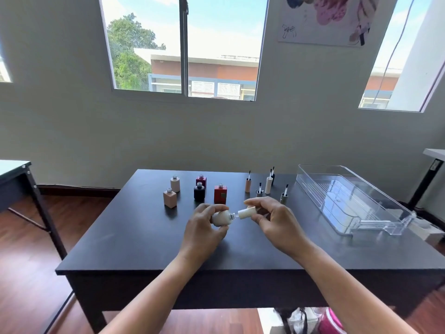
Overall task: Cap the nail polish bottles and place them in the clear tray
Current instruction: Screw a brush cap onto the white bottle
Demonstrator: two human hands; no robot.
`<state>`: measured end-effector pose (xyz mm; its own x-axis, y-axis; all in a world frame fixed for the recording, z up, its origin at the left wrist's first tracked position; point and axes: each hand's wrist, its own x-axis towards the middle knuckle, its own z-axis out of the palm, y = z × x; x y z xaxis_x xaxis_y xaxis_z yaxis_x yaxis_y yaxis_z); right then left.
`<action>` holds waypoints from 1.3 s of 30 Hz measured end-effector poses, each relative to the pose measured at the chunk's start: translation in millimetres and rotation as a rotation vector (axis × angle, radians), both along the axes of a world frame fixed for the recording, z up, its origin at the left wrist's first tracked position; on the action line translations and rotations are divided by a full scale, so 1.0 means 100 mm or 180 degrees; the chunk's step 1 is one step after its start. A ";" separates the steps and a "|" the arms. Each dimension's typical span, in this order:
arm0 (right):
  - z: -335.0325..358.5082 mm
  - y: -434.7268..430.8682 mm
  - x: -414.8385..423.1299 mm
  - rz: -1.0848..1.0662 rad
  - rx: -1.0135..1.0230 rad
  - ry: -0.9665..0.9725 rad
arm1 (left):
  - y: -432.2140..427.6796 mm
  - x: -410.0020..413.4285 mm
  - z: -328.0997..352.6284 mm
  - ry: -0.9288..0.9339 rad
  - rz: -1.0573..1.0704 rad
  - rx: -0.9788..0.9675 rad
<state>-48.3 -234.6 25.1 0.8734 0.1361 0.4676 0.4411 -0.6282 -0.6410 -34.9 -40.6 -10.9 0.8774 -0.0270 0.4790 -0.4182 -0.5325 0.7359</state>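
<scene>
cream bottle (222, 218) lies tilted in the left hand (204, 231) above the table (134, 235), fingers wrapped round it, right hand (274, 219) pinching the cream cap (246, 212) at its neck, capping underway, twisting next, clear tray (349, 196) waiting empty at right

Dark rectangular table (134, 239) on reddish wood floor (26, 280). Grey wall behind with a two-pane sliding window (184, 47) showing a tree (130, 56) and a brick building (204, 71). Second window (404, 68) at right. Poster (330, 19) with pink and dark shapes on wall between them. Another table's corner (14, 174) at left edge, white one (434, 153) at right edge. Pink item (331, 321) under the table, unclear.
</scene>
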 end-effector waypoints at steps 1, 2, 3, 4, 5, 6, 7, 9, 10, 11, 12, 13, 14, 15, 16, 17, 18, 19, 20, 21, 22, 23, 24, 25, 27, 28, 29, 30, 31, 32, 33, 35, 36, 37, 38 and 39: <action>0.01 0.00 0.00 -0.0002 0.0085 0.0038 | 0.00 0.00 0.00 -0.0025 -0.0006 0.0033; 0.01 0.00 0.01 0.0011 0.0183 0.0085 | -0.01 -0.01 0.00 -0.0049 -0.0015 0.0057; 0.01 0.00 0.02 0.0026 0.0284 0.0143 | -0.01 -0.01 -0.01 -0.0064 -0.0025 0.0074; 0.01 0.00 0.02 0.0029 0.0356 0.0197 | -0.01 -0.01 -0.01 -0.0068 -0.0042 0.0088; 0.00 0.01 0.03 0.0025 0.0398 0.0232 | 0.00 -0.02 -0.01 -0.0068 -0.0068 0.0105; -0.01 0.02 0.03 0.0019 0.0411 0.0243 | 0.00 -0.02 -0.01 -0.0070 -0.0096 0.0124; -0.02 0.02 0.03 0.0018 0.0412 0.0240 | 0.00 -0.03 -0.01 -0.0070 -0.0113 0.0137; -0.05 0.01 0.04 0.0018 0.0395 0.0224 | 0.00 -0.03 -0.01 -0.0077 -0.0102 0.0153; -0.06 0.01 0.05 0.0004 0.0356 0.0215 | 0.00 -0.03 -0.01 -0.0102 -0.0086 0.0176; -0.06 0.00 0.06 -0.0023 0.0294 0.0202 | -0.01 -0.03 -0.01 -0.0134 -0.0077 0.0197; -0.07 -0.01 0.07 -0.0073 0.0210 0.0182 | -0.01 -0.03 0.00 -0.0158 -0.0075 0.0198; -0.07 -0.02 0.08 -0.0135 0.0129 0.0178 | -0.01 -0.02 0.00 -0.0171 -0.0076 0.0186; -0.07 -0.02 0.08 -0.0200 0.0051 0.0180 | -0.01 -0.02 -0.01 -0.0175 -0.0076 0.0184; -0.06 -0.02 0.08 -0.0262 -0.0036 0.0179 | -0.01 -0.02 -0.01 -0.0185 -0.0076 0.0197; -0.05 -0.01 0.08 -0.0320 -0.0131 0.0170 | -0.01 -0.02 -0.01 -0.0199 -0.0077 0.0215; -0.05 -0.01 0.08 -0.0368 -0.0209 0.0176 | -0.01 -0.02 -0.01 -0.0211 -0.0080 0.0229; -0.04 0.00 0.08 -0.0395 -0.0248 0.0206 | -0.01 -0.02 -0.02 -0.0217 -0.0086 0.0244; -0.03 0.00 0.09 -0.0396 -0.0250 0.0267 | -0.01 -0.02 -0.02 -0.0223 -0.0092 0.0253; -0.02 -0.01 0.10 -0.0364 -0.0227 0.0353 | -0.01 -0.02 -0.03 -0.0231 -0.0094 0.0247; -0.02 -0.02 0.10 -0.0299 -0.0191 0.0439 | -0.01 -0.01 -0.03 -0.0228 -0.0089 0.0226; -0.02 -0.03 0.10 -0.0205 -0.0141 0.0505 | 0.00 -0.01 -0.03 -0.0209 -0.0076 0.0196; -0.03 -0.04 0.09 -0.0108 -0.0097 0.0547 | 0.00 -0.01 -0.03 -0.0179 -0.0064 0.0166; -0.04 -0.06 0.09 -0.0026 -0.0071 0.0567 | 0.00 -0.01 -0.03 -0.0152 -0.0058 0.0147; -0.07 -0.08 0.10 0.0041 -0.0051 0.0542 | 0.00 0.00 -0.03 -0.0137 -0.0060 0.0143; -0.11 -0.09 0.11 0.0106 0.0033 0.0432 | -0.01 -0.01 -0.03 -0.0131 -0.0079 0.0170; -0.12 -0.09 0.11 0.0125 0.0086 0.0398 | -0.01 -0.01 -0.02 -0.0136 -0.0086 0.0188; -0.11 -0.09 0.10 0.0152 0.0133 0.0395 | -0.01 -0.01 -0.02 -0.0145 -0.0088 0.0207; -0.11 -0.08 0.10 0.0167 0.0151 0.0409 | -0.01 -0.01 -0.02 -0.0158 -0.0083 0.0227; -0.10 -0.08 0.10 0.0157 0.0143 0.0435 | -0.01 -0.01 -0.02 -0.0177 -0.0074 0.0244; -0.09 -0.08 0.10 0.0114 0.0116 0.0469 | 0.00 -0.02 -0.02 -0.0203 -0.0064 0.0258; -0.08 -0.07 0.09 0.0048 0.0088 0.0525 | 0.00 -0.02 -0.01 -0.0232 -0.0057 0.0270; -0.07 -0.04 0.07 -0.0081 0.0046 0.0627 | 0.00 -0.04 -0.01 -0.0279 -0.0059 0.0321; -0.08 -0.03 0.07 -0.0136 0.0032 0.0668 | 0.00 -0.04 -0.01 -0.0296 -0.0067 0.0345; -0.07 -0.02 0.06 -0.0191 0.0002 0.0716 | 0.00 -0.04 -0.01 -0.0307 -0.0073 0.0361; -0.07 -0.01 0.05 -0.0238 -0.0053 0.0762 | 0.00 -0.04 -0.01 -0.0312 -0.0076 0.0372; -0.06 -0.02 0.04 -0.0258 -0.0133 0.0789 | 0.00 -0.04 -0.01 -0.0310 -0.0074 0.0373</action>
<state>-44.1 -236.3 18.7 0.9694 0.0758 0.2336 0.2211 -0.6832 -0.6960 -39.3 -40.5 -11.8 0.8253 -0.1074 0.5543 -0.4978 -0.6017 0.6246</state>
